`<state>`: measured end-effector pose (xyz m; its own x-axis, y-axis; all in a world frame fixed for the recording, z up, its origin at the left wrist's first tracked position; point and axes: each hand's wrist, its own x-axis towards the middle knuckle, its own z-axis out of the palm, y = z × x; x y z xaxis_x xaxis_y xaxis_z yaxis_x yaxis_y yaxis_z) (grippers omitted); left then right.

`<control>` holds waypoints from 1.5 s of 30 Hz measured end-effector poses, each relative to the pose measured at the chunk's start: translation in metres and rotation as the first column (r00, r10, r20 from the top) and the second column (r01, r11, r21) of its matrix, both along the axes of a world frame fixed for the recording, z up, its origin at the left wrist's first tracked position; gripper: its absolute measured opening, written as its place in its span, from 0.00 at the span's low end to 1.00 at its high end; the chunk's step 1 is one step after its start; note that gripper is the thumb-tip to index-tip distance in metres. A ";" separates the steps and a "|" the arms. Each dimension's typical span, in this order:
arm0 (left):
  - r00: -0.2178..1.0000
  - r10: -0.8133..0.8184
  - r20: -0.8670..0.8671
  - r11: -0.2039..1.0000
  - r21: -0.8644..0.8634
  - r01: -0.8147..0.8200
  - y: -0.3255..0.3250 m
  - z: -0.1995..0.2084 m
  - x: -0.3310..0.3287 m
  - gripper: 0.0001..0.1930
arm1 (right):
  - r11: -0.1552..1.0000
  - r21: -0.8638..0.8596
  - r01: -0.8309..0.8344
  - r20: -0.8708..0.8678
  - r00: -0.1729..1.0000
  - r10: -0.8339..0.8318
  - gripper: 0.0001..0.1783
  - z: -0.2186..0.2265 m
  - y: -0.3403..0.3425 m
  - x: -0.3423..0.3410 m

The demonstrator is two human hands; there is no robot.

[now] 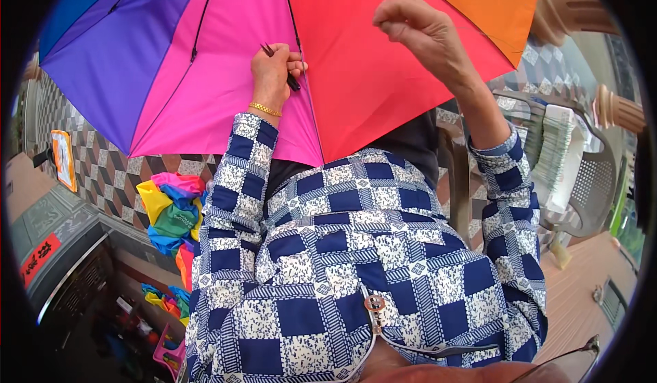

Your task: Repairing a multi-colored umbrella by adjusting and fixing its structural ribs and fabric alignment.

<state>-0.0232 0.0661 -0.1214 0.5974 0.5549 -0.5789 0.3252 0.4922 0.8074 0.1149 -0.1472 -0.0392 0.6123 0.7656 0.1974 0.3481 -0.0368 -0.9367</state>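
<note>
An open umbrella (226, 54) with blue, purple, pink, red and orange panels fills the upper part of the head view, its black ribs showing. My left hand (274, 71) presses on the seam between the pink and red panels and pinches a black rib tip there. My right hand (417, 30) is raised over the red panel with fingers curled shut; whether it holds a thread or needle cannot be told. Both forearms wear blue-and-white checked sleeves, and a gold bracelet (265, 109) circles my left wrist.
A bundle of rainbow fabric (171, 215) lies on the patterned tile floor at the left, with more coloured cloth (164, 297) lower down. A brown plastic chair (588, 177) holding stacked pale material (558, 143) stands at the right. Glasses (568, 359) hang at the lower right.
</note>
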 end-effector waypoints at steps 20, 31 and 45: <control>0.993 0.116 0.019 0.992 -0.054 -0.115 -0.001 0.002 -0.003 0.07 | 0.798 -0.591 0.119 0.335 0.936 0.108 0.08 -0.078 0.098 -0.039; 0.990 0.140 0.027 0.989 -0.051 -0.139 -0.001 0.004 -0.001 0.06 | 0.869 -0.456 0.195 0.447 0.894 0.034 0.07 -0.088 0.103 -0.044; 0.999 0.051 0.001 0.999 -0.007 -0.051 0.003 0.003 0.004 0.04 | 0.911 -0.338 0.235 0.432 0.899 -0.072 0.06 -0.096 0.116 -0.048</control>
<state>-0.0188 0.0692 -0.1182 0.5686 0.5810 -0.5824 0.2988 0.5137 0.8043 0.0671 -0.0314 -0.1355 0.6578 0.7337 0.1705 0.6502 -0.4388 -0.6203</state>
